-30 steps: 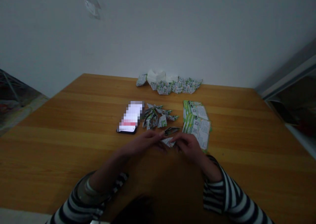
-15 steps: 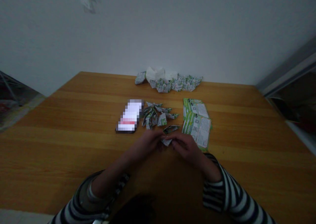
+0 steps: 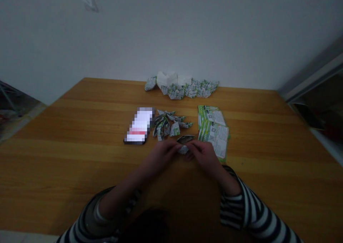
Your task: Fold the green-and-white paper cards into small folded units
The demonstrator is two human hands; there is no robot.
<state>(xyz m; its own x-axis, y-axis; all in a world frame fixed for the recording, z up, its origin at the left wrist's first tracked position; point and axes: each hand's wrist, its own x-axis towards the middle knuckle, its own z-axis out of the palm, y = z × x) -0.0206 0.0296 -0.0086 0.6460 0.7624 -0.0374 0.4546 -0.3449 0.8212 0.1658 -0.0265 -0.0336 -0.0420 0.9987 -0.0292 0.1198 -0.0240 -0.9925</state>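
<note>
My left hand (image 3: 162, 155) and right hand (image 3: 204, 156) are pressed together at 12 o'clock, fingertips pinching a small folded paper piece (image 3: 183, 150). On the wooden table (image 3: 66, 157): another folded piece (image 3: 185, 139) just beyond, folded pile (image 3: 166, 125) and phone (image 3: 139, 126) at 11, green printed sheets (image 3: 213, 132) at 1, folded row (image 3: 182, 90) along the far edge

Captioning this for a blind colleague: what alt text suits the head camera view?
A person's left hand and right hand hold a small folded green-and-white paper piece over a wooden table, beside printed green cards and more folded pieces.
</note>
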